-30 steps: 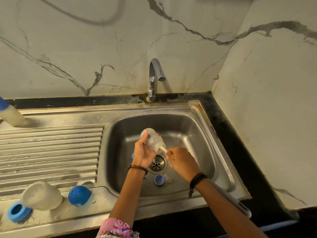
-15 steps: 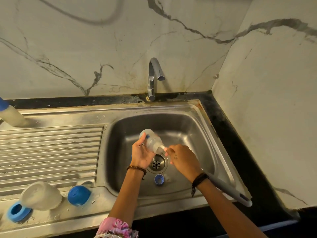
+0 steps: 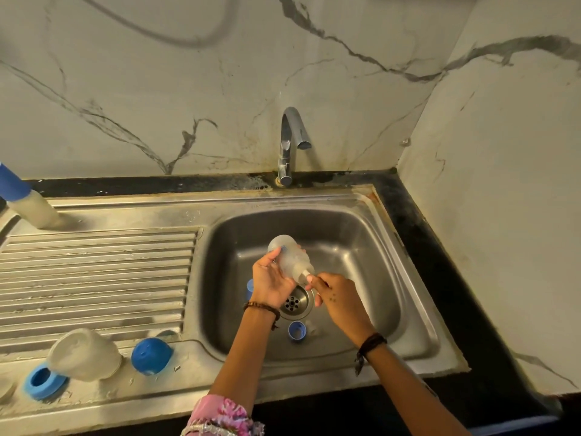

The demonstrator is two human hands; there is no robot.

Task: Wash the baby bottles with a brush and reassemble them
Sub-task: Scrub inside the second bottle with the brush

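firmly, left hand (image 3: 270, 283) around bottle (image 3: 290, 258)

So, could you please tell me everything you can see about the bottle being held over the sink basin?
The bottle is a small, translucent, frosted-looking plastic body with a rounded base and no cap or teat on it. It lies tilted, base up and to the left, its neck pointing down-right above the drain. The left hand grips its side with curled fingers. At its mouth the right hand holds a pale brush stem that enters the neck. The inside looks cloudy.
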